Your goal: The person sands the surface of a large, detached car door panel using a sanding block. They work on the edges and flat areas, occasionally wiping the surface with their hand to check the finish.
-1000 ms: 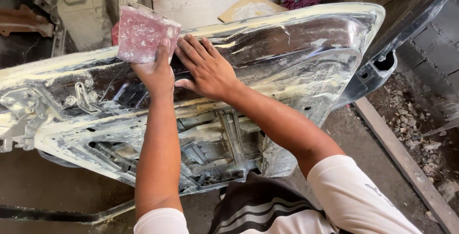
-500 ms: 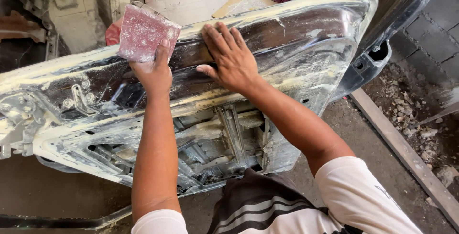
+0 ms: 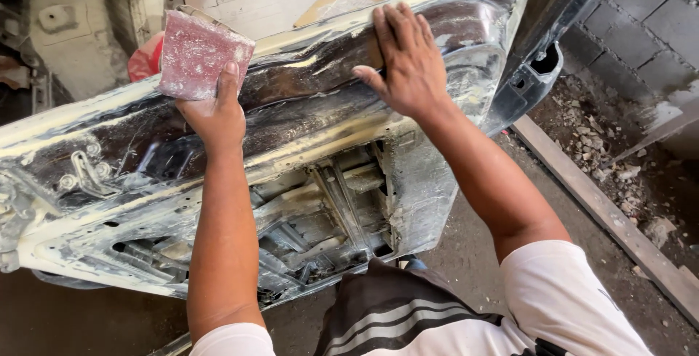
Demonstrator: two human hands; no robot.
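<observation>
The left hand (image 3: 215,112) pinches a reddish worn sandpaper sheet (image 3: 202,54) in a narrow grip, while the right hand (image 3: 408,61) lies flat, fingers spread, on the filler-smeared metal car door (image 3: 313,130).

dirt floor (image 3: 633,159) bearing wooden plank (image 3: 611,218)

— What does the left hand (image 3: 213,114) hold?
— A folded sheet of reddish sandpaper (image 3: 202,54), pinched by its lower edge and raised just above the fingers, against the upper rim of a car door panel (image 3: 306,152).
— And the right hand (image 3: 408,61)?
— Flat, fingers spread, on the same rim, well apart from the left.
</observation>
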